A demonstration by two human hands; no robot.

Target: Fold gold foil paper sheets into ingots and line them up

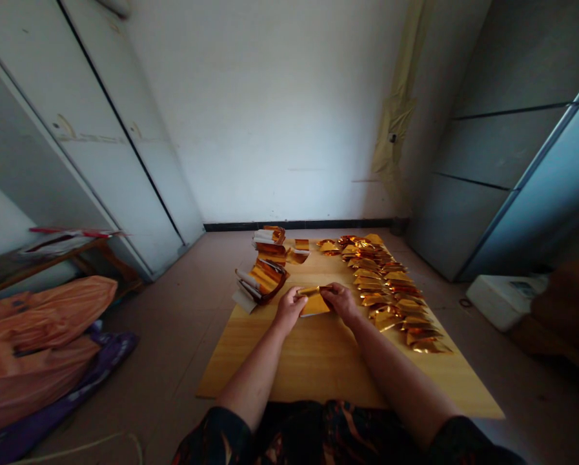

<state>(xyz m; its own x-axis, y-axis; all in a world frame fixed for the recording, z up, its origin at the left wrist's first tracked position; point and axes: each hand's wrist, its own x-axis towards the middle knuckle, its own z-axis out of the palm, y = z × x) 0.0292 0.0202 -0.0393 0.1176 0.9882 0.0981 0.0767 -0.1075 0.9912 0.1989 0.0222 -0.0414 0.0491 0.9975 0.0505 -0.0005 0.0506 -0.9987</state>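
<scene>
Between my two hands is a sheet of gold foil paper (315, 305), its far edge rolled or folded over, held just above the wooden table. My left hand (290, 306) pinches its left end with thumb and fingers. At the right end, my right hand (340, 299) grips the same edge. To the left lie stacks of unfolded gold foil paper (268, 276) with pale backs showing. Rows of folded gold foil pieces (372, 282) cover the table's right side.
The wooden table (250, 361) stands before a white wall. A tall cabinet (100, 129) is on the left, a refrigerator (492, 148) on the right. A white box (497, 300) sits on the floor at right; orange bags (42, 349) lie at left.
</scene>
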